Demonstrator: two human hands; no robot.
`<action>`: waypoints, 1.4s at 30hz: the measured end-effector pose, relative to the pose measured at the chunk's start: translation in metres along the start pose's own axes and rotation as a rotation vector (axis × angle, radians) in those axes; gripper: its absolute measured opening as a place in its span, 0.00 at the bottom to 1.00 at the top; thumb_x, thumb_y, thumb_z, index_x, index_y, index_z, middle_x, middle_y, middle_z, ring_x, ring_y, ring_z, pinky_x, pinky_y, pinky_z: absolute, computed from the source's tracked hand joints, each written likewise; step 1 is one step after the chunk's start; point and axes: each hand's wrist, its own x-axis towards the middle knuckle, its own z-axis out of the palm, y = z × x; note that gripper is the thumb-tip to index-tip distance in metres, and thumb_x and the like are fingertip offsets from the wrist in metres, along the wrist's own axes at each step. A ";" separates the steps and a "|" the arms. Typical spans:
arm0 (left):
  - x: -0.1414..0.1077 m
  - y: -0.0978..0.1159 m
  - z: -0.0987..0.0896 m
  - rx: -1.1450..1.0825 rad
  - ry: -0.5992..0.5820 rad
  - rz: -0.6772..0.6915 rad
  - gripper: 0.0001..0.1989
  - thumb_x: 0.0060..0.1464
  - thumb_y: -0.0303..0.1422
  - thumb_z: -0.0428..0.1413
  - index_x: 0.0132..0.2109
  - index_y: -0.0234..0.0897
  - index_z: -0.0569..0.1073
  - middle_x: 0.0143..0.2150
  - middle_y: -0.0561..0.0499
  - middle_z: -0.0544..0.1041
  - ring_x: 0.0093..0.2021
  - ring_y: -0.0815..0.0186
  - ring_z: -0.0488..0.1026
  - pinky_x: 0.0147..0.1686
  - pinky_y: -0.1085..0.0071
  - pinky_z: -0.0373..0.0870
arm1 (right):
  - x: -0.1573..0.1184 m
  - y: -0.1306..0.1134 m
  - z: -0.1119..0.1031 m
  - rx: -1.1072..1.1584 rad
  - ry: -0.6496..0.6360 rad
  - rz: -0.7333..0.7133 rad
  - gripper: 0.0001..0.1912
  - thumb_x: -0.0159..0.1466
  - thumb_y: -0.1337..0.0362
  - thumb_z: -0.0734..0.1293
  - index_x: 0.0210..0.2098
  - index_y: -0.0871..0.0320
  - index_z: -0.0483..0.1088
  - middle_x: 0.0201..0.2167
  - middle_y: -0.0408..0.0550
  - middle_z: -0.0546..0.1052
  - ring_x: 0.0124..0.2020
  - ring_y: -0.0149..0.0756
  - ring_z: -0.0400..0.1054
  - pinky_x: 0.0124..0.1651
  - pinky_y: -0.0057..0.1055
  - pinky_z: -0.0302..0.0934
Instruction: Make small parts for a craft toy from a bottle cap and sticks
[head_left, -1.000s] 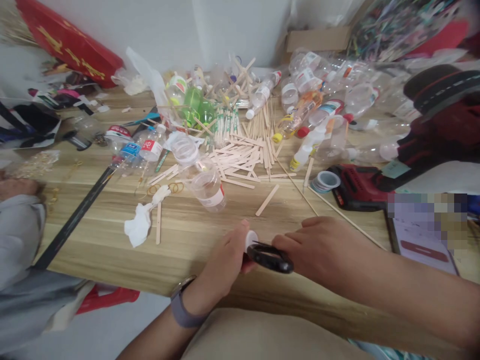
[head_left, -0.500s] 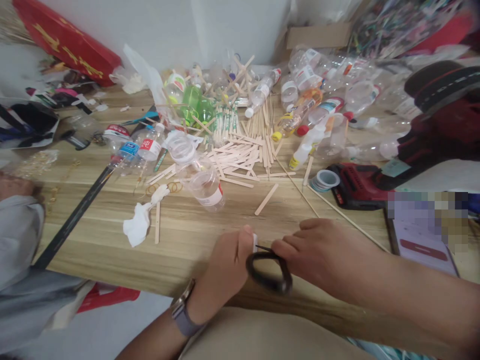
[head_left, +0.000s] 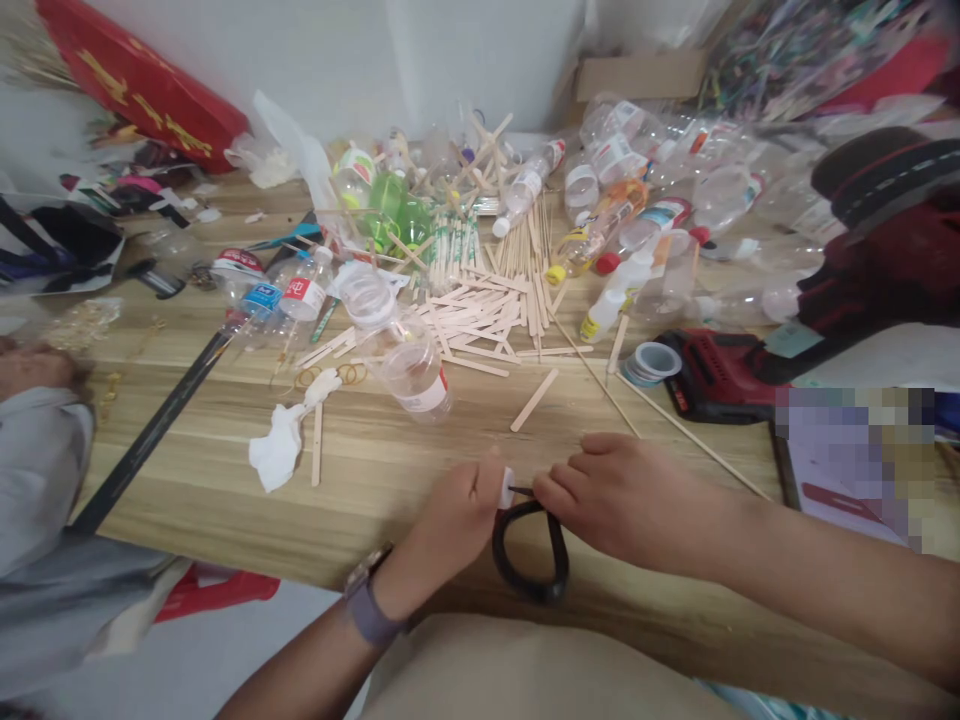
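Cap [head_left: 508, 488], white: held in your left hand's [head_left: 454, 515] fingers, facing right. Scissors [head_left: 561, 570], black: pinched in your right hand's [head_left: 615, 490] fingers, tip leftward at the cap, loop nearer you.

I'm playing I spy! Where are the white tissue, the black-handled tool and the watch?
White tissue [head_left: 276, 450], head view: its wide lower part.
Black-handled tool [head_left: 560, 562], head view: right side of its handle loop.
Watch [head_left: 373, 613], head view: its strap.

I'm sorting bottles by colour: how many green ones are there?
2: the left green bottle and, beside it, the right green bottle, both behind the wooden sticks. More may be hidden.
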 end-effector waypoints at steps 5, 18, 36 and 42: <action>-0.005 0.009 -0.003 0.075 0.125 0.041 0.21 0.66 0.33 0.34 0.27 0.41 0.62 0.21 0.52 0.66 0.24 0.65 0.63 0.27 0.69 0.57 | 0.008 -0.001 0.002 1.236 -0.361 0.391 0.18 0.71 0.55 0.49 0.30 0.55 0.59 0.19 0.42 0.75 0.14 0.31 0.66 0.19 0.25 0.55; 0.008 0.004 -0.002 -0.274 0.009 -0.285 0.22 0.65 0.38 0.37 0.22 0.42 0.58 0.18 0.54 0.63 0.22 0.65 0.62 0.26 0.68 0.58 | 0.006 0.001 0.012 0.644 -0.075 0.273 0.16 0.71 0.66 0.55 0.29 0.59 0.67 0.20 0.44 0.76 0.18 0.31 0.70 0.22 0.25 0.55; 0.002 0.019 -0.003 -1.596 -0.250 -0.593 0.25 0.51 0.56 0.56 0.30 0.36 0.68 0.13 0.61 0.57 0.13 0.77 0.44 0.14 0.79 0.42 | 0.008 0.024 0.011 -0.233 0.058 0.704 0.17 0.64 0.78 0.57 0.48 0.65 0.72 0.33 0.56 0.77 0.33 0.44 0.75 0.23 0.30 0.52; -0.001 0.020 -0.007 -1.703 -0.195 -0.676 0.21 0.51 0.49 0.61 0.37 0.32 0.73 0.18 0.59 0.62 0.17 0.77 0.49 0.16 0.80 0.44 | 0.019 0.021 0.035 -0.258 0.040 0.599 0.24 0.63 0.80 0.57 0.59 0.71 0.64 0.35 0.57 0.77 0.33 0.43 0.75 0.26 0.32 0.63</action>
